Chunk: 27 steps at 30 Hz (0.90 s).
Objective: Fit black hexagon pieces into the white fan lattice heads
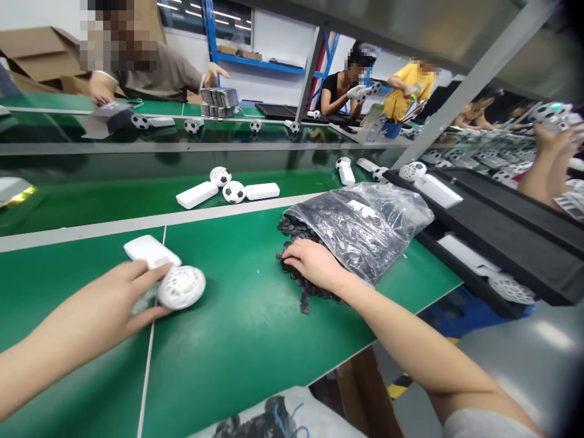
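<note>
My left hand (121,289) grips a white handheld fan at its round slotted head (183,287); the white handle (152,250) points away to the upper left. No black patches show on this head. My right hand (314,261) reaches into a heap of small flat black pieces (298,231), its fingers closed in a pinch at the heap's left edge. What lies between the fingertips is mostly hidden. The pieces spill from the mouth of a clear plastic bag (365,225), which lies on the green tabletop (232,328) and holds many more.
Behind the table runs a green conveyor (114,194) carrying white fans with black-patched football heads (234,191). Black foam trays (506,207) holding fans stand at right. A slanted grey post (474,85) rises there. Several co-workers sit across the line; another person's hands (547,152) are far right.
</note>
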Tool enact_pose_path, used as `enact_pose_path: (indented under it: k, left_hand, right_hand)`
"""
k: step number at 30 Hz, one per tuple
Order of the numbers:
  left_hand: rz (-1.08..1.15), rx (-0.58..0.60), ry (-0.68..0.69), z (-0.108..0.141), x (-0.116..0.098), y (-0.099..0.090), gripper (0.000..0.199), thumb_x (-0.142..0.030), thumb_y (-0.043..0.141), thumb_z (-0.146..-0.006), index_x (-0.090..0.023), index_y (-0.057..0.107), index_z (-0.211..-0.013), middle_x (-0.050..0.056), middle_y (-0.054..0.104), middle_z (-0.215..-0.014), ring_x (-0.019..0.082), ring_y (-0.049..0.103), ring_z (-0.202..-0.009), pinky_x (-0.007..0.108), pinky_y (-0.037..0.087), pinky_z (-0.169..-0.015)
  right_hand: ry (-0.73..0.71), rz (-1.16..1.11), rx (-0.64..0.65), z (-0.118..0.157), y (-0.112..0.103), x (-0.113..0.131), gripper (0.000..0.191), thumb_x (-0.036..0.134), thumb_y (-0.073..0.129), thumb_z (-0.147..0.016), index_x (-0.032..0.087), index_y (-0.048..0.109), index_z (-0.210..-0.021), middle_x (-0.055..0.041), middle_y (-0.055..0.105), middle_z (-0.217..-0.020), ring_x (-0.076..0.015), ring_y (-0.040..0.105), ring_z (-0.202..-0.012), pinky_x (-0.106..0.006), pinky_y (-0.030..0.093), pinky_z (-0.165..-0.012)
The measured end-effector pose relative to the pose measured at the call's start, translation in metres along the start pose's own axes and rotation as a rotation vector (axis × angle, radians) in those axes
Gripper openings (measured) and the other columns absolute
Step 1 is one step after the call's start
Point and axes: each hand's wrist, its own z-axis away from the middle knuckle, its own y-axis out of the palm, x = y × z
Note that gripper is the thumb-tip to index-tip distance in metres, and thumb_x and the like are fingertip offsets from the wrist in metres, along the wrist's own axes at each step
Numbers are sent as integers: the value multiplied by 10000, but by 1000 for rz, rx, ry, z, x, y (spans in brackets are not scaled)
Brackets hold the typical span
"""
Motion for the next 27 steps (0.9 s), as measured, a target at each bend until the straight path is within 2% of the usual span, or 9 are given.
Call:
enact_pose_path:
  k: [3,5,8,10,13,17,20,23,27]
  left_hand:
    - [-105,-1,226,-43,-31,-9,373,-540,591,-686,-201,588,-841,102,573,-980,326,530,-933,433,413,-804]
    - [4,85,212,-65,-45,-4,451,-605,599,-646,-197,527,-823,88,592,-882,289,562,-814,373,443,-671]
    - [105,110,103,-82,-63,11,621,-641,602,-613,-188,462,-1014,77,613,-875,276,579,-782,338,437,-606]
    - [97,71,86,-84,-74,19,663,-621,590,-638,-194,421,-1116,91,610,-977,287,581,-873,339,439,-658]
    - [46,83,69,-80,-84,22,568,-565,546,-705,-205,425,-1126,95,608,-1013,296,593,-884,334,434,-639]
    - [12,151,-8,-72,-80,18,551,-547,470,-756,-186,390,-1164,125,608,-1035,316,612,-824,345,439,-592]
    - [-1,192,-51,-69,-75,17,603,-565,419,-774,-150,354,-1207,161,599,-1061,330,615,-831,356,450,-601]
    - [-21,208,-83,-65,-74,20,649,-568,379,-788,-95,337,-1231,196,609,-1025,352,619,-810,375,452,-590]
    - [-17,136,-67,-60,-75,25,692,-554,378,-798,-70,299,-1286,212,563,-1129,370,603,-882,394,462,-625]
  right_hand:
    - [18,-85,-26,1,0,4,91,172,559,-817,169,649,-835,-44,658,-821,-165,592,-786,-271,443,-730]
    - [30,-113,-44,1,1,8,73,172,566,-808,164,636,-829,-36,650,-778,-152,581,-726,-259,435,-678]
    - [32,-129,-47,-1,3,15,142,139,551,-804,155,624,-925,-33,639,-766,-143,567,-697,-253,427,-658]
    - [17,-118,-13,-3,4,18,180,100,524,-802,151,635,-933,-44,643,-803,-148,572,-736,-261,429,-698]
    - [33,-98,36,-5,2,20,170,84,511,-800,151,665,-824,-56,645,-826,-154,573,-766,-267,426,-724]
    - [131,-115,-63,-6,-4,13,104,131,558,-794,163,654,-821,-35,631,-792,-134,553,-705,-256,419,-671]
    - [111,-130,-114,-10,-6,12,88,147,569,-799,166,654,-796,-29,622,-781,-128,549,-708,-253,420,-679]
    - [41,-153,-105,-21,0,20,86,156,578,-803,166,663,-808,-36,626,-801,-134,562,-755,-251,425,-720]
    - [23,-98,-23,-42,18,31,139,269,589,-812,183,662,-894,-50,623,-876,-170,569,-834,-269,420,-719]
